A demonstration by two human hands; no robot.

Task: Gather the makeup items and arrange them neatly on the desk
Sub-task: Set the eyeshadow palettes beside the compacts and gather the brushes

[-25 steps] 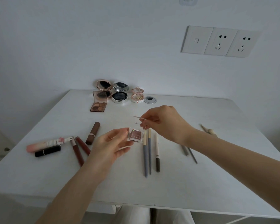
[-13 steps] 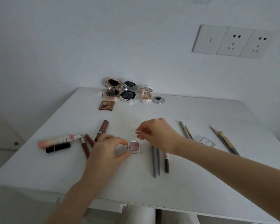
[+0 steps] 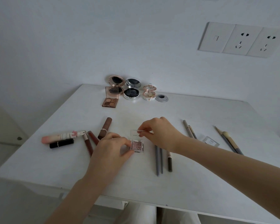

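Task partly done: left hand (image 3: 110, 149) pinches the eyeshadow (image 3: 137, 145), right hand (image 3: 160, 133) grips its lid (image 3: 134, 133); compacts (image 3: 131, 92) grouped at the surface's (image 3: 200, 183) back, lipsticks (image 3: 61, 143) and pencils (image 3: 158, 160) yet unsorted.

A white wall (image 3: 103, 38) carries a row of 3 plates (image 3: 239, 40), 1 switch (image 3: 216, 38) and 2 sockets (image 3: 267, 44), at upper right, while a person's pale trousers (image 3: 141, 212) show at the bottom edge.
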